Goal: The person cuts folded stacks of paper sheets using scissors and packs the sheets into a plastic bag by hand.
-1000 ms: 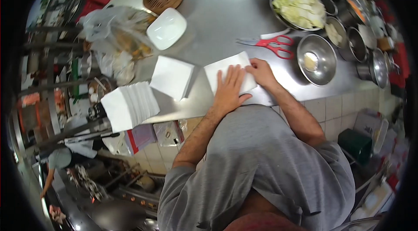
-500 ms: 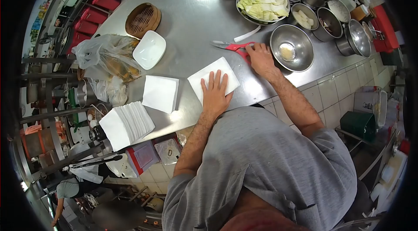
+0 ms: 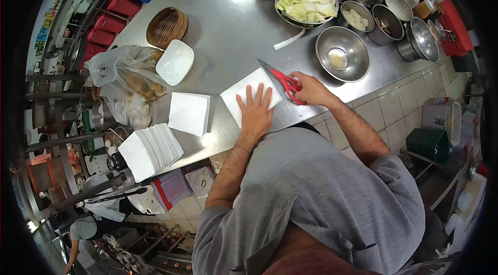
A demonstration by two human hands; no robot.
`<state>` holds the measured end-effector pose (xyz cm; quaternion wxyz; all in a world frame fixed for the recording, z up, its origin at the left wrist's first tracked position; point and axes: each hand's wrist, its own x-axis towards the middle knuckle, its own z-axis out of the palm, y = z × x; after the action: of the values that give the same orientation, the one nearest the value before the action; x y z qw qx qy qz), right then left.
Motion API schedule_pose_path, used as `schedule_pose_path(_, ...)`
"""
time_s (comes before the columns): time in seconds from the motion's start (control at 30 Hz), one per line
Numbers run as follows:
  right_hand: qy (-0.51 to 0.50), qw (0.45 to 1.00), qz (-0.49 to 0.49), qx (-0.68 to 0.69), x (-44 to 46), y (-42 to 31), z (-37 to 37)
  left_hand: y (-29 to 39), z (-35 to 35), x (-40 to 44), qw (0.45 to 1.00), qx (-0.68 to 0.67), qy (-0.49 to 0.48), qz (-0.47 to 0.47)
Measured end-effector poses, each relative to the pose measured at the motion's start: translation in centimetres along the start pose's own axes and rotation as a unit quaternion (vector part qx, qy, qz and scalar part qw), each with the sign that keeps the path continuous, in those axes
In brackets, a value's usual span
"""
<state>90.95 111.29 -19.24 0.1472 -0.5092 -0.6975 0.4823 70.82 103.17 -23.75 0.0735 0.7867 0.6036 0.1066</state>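
My left hand (image 3: pixel 255 111) lies flat with spread fingers on a white square napkin (image 3: pixel 239 93) on the steel table. In my right hand (image 3: pixel 309 90) are red-handled scissors (image 3: pixel 286 84), held by the handles. Their metal blades point up and left, close beside the napkin's right corner. To the left of my left hand rests a second small pile of white napkins (image 3: pixel 189 113). Farther left, near the table edge, stands a thick stack of folded white napkins (image 3: pixel 151 151).
A steel bowl (image 3: pixel 358 70) with a pale substance sits beyond my right hand. Behind it are a bowl of cut cabbage (image 3: pixel 306 1) and several steel containers. On the left are a white dish (image 3: pixel 175 63), a bamboo steamer (image 3: pixel 167 27) and plastic bags (image 3: pixel 124 70).
My right hand has picked up the scissors and drawn them toward me, beside the napkin. My left hand stays flat on the napkin.
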Motion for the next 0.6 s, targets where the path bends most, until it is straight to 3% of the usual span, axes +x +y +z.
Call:
schedule_pose_path(0.03, 0.000, 1.000, 0.001, 0.000, -0.4, 1.1, 0.3, 0.0, 0.1, 0.0, 1.000, -0.001, 0.000, 0.000)
schedule_pose_path(0.1, -0.034, 0.955, 0.095, 0.280, -1.1, 3.3, 1.0, -0.2, 0.3, 0.2, 1.000, 0.024, -0.002, -0.003)
schedule_pose_path(0.13, -0.034, 0.955, 0.096, 0.279, -1.8, 3.6, 1.0, -0.3, 0.5, 0.3, 1.000, 0.023, -0.001, -0.003)
schedule_pose_path(0.2, -0.068, 0.924, 0.188, 0.327, -3.9, 3.8, 1.0, -0.3, 0.7, 0.5, 1.000, 0.017, 0.004, -0.011)
schedule_pose_path(0.33, -0.118, 0.935, 0.222, 0.249, -6.7, 3.0, 0.6, -0.3, 1.3, 1.3, 1.000, 0.010, 0.024, -0.018)
schedule_pose_path(0.37, -0.139, 0.951, 0.194, 0.198, -7.1, 2.8, 0.7, -0.2, 1.3, 1.6, 0.999, 0.009, 0.026, -0.023)
schedule_pose_path(0.6, -0.197, 0.944, 0.186, 0.187, -6.3, 2.7, 2.3, 0.4, 1.7, 2.6, 0.998, 0.021, 0.045, -0.043)
